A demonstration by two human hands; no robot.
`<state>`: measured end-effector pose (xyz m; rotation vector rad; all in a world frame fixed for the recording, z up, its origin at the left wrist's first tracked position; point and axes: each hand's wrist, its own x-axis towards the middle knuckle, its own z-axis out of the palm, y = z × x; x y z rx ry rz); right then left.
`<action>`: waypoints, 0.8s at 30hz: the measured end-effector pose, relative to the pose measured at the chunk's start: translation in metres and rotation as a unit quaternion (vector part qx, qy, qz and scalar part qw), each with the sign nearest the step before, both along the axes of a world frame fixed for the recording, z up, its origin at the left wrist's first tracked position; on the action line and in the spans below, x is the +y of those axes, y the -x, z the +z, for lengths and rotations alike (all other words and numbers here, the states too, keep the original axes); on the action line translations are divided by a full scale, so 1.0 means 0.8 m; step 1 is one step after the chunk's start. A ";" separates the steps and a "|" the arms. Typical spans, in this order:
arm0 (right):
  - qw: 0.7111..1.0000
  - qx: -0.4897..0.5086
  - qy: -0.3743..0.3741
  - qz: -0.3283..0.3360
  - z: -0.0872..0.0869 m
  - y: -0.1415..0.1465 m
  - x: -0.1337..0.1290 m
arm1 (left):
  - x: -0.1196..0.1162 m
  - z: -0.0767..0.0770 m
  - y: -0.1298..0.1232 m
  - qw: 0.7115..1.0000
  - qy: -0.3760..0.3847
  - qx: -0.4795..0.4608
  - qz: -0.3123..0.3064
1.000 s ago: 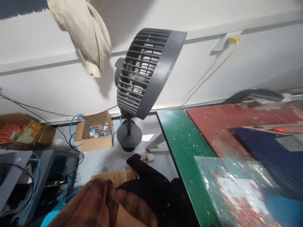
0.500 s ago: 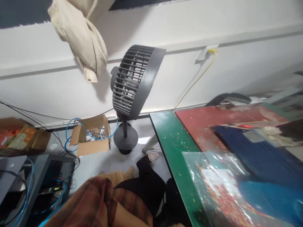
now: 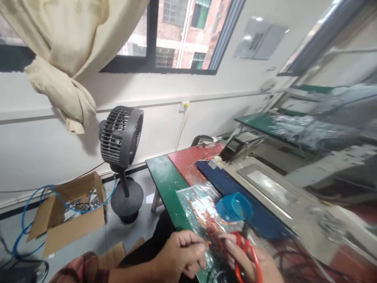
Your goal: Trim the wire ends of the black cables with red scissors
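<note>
My right hand (image 3: 265, 264) is wrapped round red-handled scissors (image 3: 255, 262), whose dark blades point up and away toward the blue plastic cup (image 3: 231, 208). At lower centre, my left hand (image 3: 184, 253) is closed in a pinch. A tiny orange-red bit shows at its fingertips, too small to name. Both hands are over the near edge of the green table (image 3: 165, 184), close to each other but apart. Beyond them lies a clear plastic bag (image 3: 185, 196) with many small red and yellow pieces on it.
A red board (image 3: 188, 161) and a dark blue board (image 3: 259, 220) lie on the table. A sewing machine (image 3: 235, 147) stands behind, at right. On the floor at left are a grey fan (image 3: 119, 137) and an open cardboard box (image 3: 76, 232) with a blue hose (image 3: 23, 224).
The view has swung up and to the right, bringing the window and machine into sight. Both hands now show over the table, the right with scissors; earlier only forearm and sleeve were clear.
</note>
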<state>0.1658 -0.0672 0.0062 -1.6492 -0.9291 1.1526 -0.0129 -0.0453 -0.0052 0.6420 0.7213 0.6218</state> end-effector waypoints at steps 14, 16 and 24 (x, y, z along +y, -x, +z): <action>0.994 0.063 -0.091 0.006 0.015 0.010 0.002 | 0.021 0.014 -0.041 0.995 -0.102 0.019 -0.008; 0.993 0.073 -0.087 -0.017 0.012 0.011 0.002 | 0.021 0.014 -0.042 0.996 -0.088 0.023 -0.009; 0.979 -0.065 -0.195 0.006 0.004 -0.002 0.007 | 0.040 0.019 -0.042 0.994 -0.081 0.019 0.076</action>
